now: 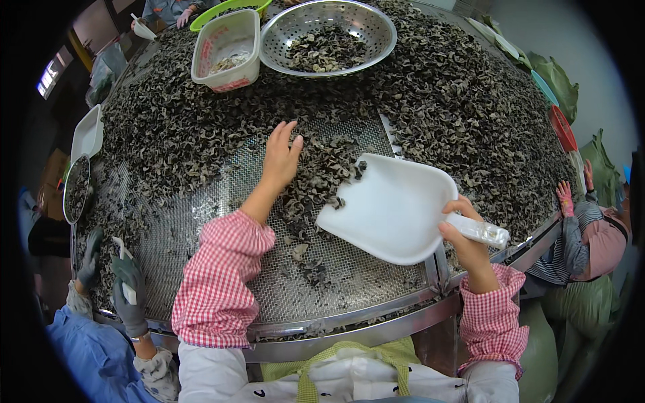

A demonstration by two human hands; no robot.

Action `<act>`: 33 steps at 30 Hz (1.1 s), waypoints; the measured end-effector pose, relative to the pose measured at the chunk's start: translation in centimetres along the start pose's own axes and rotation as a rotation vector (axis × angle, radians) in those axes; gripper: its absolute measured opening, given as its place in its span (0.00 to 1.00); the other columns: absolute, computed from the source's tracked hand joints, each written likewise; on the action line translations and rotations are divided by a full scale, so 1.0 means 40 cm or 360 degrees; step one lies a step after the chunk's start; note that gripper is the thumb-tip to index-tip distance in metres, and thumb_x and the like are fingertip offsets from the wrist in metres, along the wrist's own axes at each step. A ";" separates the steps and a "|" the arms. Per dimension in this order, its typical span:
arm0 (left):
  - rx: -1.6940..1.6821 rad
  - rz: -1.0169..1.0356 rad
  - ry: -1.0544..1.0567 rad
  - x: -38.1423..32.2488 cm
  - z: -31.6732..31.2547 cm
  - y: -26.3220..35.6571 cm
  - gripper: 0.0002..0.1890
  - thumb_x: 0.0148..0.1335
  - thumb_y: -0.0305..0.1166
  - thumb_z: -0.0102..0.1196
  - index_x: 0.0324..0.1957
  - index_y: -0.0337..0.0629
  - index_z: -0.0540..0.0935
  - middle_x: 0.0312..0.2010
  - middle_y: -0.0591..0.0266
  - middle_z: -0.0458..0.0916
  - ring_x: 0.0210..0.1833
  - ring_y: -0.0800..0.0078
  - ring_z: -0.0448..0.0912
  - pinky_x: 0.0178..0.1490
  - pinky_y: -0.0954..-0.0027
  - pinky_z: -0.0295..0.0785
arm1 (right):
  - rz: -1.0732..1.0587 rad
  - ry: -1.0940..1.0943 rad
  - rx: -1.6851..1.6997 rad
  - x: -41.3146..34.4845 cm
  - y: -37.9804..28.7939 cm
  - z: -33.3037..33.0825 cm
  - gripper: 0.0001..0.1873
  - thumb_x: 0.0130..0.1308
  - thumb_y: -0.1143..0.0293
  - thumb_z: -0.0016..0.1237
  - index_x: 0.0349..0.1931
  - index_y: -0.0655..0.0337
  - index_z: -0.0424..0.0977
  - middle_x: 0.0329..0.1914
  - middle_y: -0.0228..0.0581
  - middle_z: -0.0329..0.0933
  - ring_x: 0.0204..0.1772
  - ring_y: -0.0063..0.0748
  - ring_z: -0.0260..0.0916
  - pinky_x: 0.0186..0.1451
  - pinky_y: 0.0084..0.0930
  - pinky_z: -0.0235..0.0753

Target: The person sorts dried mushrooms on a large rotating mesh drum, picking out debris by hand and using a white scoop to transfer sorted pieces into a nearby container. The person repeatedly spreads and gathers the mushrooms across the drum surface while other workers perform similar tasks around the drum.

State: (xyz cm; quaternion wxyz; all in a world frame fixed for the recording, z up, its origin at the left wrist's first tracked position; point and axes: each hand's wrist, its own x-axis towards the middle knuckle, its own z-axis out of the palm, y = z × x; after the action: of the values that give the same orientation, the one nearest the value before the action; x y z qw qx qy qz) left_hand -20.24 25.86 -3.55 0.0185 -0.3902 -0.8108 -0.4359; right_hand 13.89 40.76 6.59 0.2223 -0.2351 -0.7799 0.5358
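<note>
My right hand (466,242) is closed around the handle of a white plastic scoop (398,206), which lies low over the wire-mesh table (201,262) with its front edge facing left. A few dark dried pieces, apparently wood ear fungus, sit at that edge. Just left of the scoop is a small heap of the dried pieces (317,176). My left hand (282,153) is at the upper left of this heap, fingers spread and pointing away from me, with nothing held. Beyond it spreads a thick layer of the same pieces (191,106).
A perforated steel bowl (375,58) and a white plastic tub (227,78) stand at the far side, both partly filled. Co-workers' gloved hands are at the left (128,292) and right (565,199). A white tray (86,133) and a mesh basket (76,189) sit along the left edge.
</note>
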 end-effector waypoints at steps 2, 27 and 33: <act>0.0178 -0.0223 -0.0232 0.033 0.009 -0.030 0.27 0.66 0.48 0.41 0.62 0.43 0.66 0.65 0.45 0.58 0.67 0.51 0.56 0.68 0.55 0.51 | -0.0090 -0.0005 -0.0093 0.001 0.007 0.000 0.13 0.52 0.69 0.57 0.37 0.59 0.71 0.54 0.43 0.65 0.56 0.37 0.64 0.57 0.33 0.64; -0.0433 -0.0040 -0.0820 -0.384 -0.040 0.247 0.30 0.68 0.49 0.36 0.64 0.38 0.58 0.66 0.39 0.50 0.70 0.45 0.47 0.70 0.52 0.44 | 0.0332 -0.0396 0.0860 -0.062 0.137 0.065 0.16 0.51 0.71 0.57 0.41 0.56 0.71 0.44 0.32 0.70 0.48 0.26 0.68 0.52 0.25 0.70; -0.0270 0.0110 0.0026 -0.383 -0.185 0.153 0.22 0.69 0.42 0.38 0.56 0.37 0.69 0.61 0.51 0.64 0.66 0.55 0.59 0.69 0.57 0.50 | 0.0323 -0.0150 0.1242 -0.135 0.176 -0.006 0.18 0.52 0.73 0.55 0.45 0.55 0.68 0.46 0.36 0.72 0.49 0.33 0.72 0.54 0.30 0.75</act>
State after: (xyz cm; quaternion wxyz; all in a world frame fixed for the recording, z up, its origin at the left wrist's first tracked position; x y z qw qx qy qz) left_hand -7.92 13.01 -0.40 0.0072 -0.4146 -0.7568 -0.5053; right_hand 19.20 39.90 -0.45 0.2049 -0.1840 -0.5002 0.8210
